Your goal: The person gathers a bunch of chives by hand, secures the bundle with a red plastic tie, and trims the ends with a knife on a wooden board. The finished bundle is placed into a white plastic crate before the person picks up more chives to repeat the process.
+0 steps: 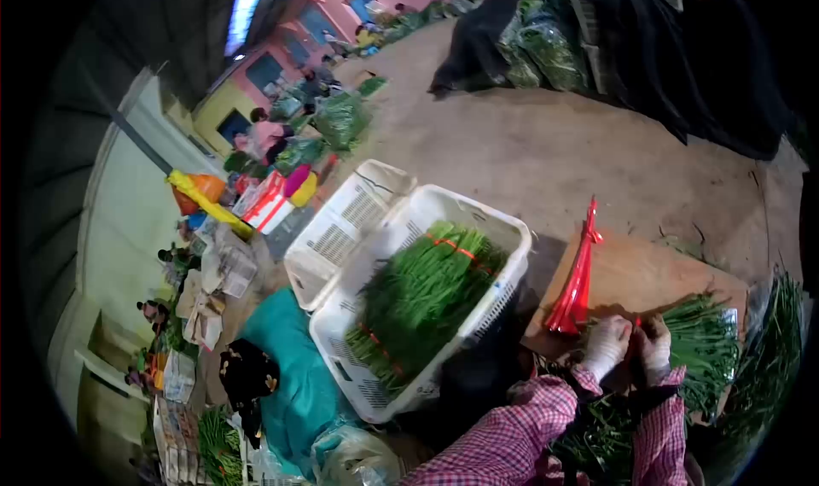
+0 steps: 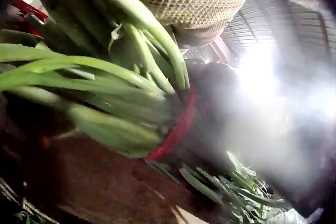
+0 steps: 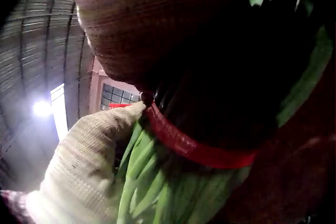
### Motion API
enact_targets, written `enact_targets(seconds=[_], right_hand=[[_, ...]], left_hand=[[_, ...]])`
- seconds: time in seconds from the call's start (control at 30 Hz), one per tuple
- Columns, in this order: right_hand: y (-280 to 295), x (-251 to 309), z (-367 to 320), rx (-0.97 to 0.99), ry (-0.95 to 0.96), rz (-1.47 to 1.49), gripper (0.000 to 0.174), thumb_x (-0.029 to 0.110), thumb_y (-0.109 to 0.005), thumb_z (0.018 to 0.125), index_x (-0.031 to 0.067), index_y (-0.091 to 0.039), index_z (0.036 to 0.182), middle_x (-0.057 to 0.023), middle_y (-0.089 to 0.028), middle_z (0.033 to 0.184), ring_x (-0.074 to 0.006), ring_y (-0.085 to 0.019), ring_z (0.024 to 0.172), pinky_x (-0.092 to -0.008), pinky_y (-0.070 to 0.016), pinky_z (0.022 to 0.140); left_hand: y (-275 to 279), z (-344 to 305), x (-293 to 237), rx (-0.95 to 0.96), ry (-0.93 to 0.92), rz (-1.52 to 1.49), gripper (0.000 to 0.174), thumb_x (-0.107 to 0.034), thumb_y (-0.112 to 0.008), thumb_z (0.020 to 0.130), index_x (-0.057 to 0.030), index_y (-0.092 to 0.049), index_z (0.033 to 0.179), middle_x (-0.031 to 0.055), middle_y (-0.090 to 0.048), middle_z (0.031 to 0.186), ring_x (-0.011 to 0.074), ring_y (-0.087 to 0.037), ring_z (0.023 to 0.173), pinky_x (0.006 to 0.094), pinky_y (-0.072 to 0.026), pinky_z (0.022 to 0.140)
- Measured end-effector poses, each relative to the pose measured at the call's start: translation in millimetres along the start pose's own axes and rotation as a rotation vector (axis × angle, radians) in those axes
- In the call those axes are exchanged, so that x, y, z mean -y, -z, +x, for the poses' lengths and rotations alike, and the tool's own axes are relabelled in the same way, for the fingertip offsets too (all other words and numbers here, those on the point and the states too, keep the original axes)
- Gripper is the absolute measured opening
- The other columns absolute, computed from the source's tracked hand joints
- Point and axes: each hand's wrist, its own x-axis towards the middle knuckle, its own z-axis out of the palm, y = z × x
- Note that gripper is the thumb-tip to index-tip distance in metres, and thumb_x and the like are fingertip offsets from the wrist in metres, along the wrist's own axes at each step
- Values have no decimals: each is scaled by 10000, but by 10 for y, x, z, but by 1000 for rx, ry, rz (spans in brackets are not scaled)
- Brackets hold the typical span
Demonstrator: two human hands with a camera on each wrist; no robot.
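A red tie (image 3: 194,150) circles a bunch of long green stalks (image 2: 121,108); the same tie (image 2: 178,132) shows in the left wrist view. Both hands wear pale knit gloves. My left hand (image 1: 606,345) and my right hand (image 1: 654,347) are close together at the bunch's left end in the head view. In the right wrist view, the fingertips of my left hand (image 3: 89,153) and right hand (image 3: 157,24) meet at the tie's upper end and pinch it. Cut leaves (image 1: 704,341) fan out right of my hands over a brown board (image 1: 665,273).
Red strips (image 1: 576,290) lie bundled on the board's left part. Left of it stands a white crate (image 1: 512,230) holding tied green bunches (image 1: 426,281). Loose greens (image 1: 776,341) lie at the far right, a teal sack (image 1: 299,384) at lower left. People sit farther back.
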Motion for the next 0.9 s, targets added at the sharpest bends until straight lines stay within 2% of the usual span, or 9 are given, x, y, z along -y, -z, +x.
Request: enact_targets(seconds=[0.03,0.07,0.1,0.17,0.2,0.33,0.53,0.67,0.9], right_hand=[[-19,280,25,-2,16,-173,96,4,-621,846,-26,-647,934,-120,-618,921,-203,-601,803,-299,-489,743],[79,170,18,42,49,-356,119,48,-648,852,-12,-657,955,-123,-626,921,-216,-620,813,-301,-493,747],[-16,163,17,-49,-82,-140,138,40,-666,822,-7,-659,951,-137,-615,895,-243,-625,802,-322,-495,724],[-25,155,69,-65,172,-323,149,55,-684,773,1,-667,910,-153,-596,857,-311,-608,771,-376,-495,705],[-9,159,73,-60,150,-384,138,84,-699,778,1,-666,883,-146,-602,868,-321,-606,782,-379,-496,709],[-67,37,133,-18,-17,-165,128,44,-719,768,-17,-655,861,-131,-598,861,-308,-600,787,-359,-499,715],[-41,328,199,25,188,-432,127,75,-728,738,18,-680,841,-126,-621,864,-326,-608,846,-392,-500,751],[-21,710,334,196,348,-756,167,158,-735,728,44,-700,845,-127,-640,883,-334,-605,871,-416,-488,786],[-13,248,470,324,-204,-424,227,198,-697,799,14,-690,930,-153,-651,923,-315,-635,874,-384,-501,798]], left_hand=[[233,179,173,-29,-154,74,205,-231,-586,873,-45,-670,852,150,-653,897,346,-626,861,447,-500,757],[122,138,197,-205,-78,-81,211,-221,-597,864,-33,-637,779,151,-635,826,343,-620,794,450,-492,700],[269,194,118,-87,-106,-43,198,-199,-608,854,-21,-641,775,149,-632,792,342,-614,760,429,-497,686],[250,219,208,-126,-21,-165,140,-146,-618,847,-29,-695,852,151,-664,835,311,-636,771,376,-518,722],[127,261,346,-150,-105,-133,101,-117,-644,823,-29,-694,826,150,-667,828,300,-649,771,376,-519,711],[205,238,315,-148,-94,-201,76,-88,-665,800,-17,-683,821,150,-667,844,327,-645,780,396,-516,725],[207,219,351,-194,-181,-89,111,-61,-638,785,-5,-681,870,163,-672,886,345,-649,815,411,-527,752],[94,222,585,-144,-238,-52,171,-71,-588,802,-1,-680,928,183,-671,879,370,-642,842,398,-512,800],[219,166,366,-224,-184,-203,99,-23,-633,790,4,-686,870,162,-678,861,311,-655,788,369,-517,747]])
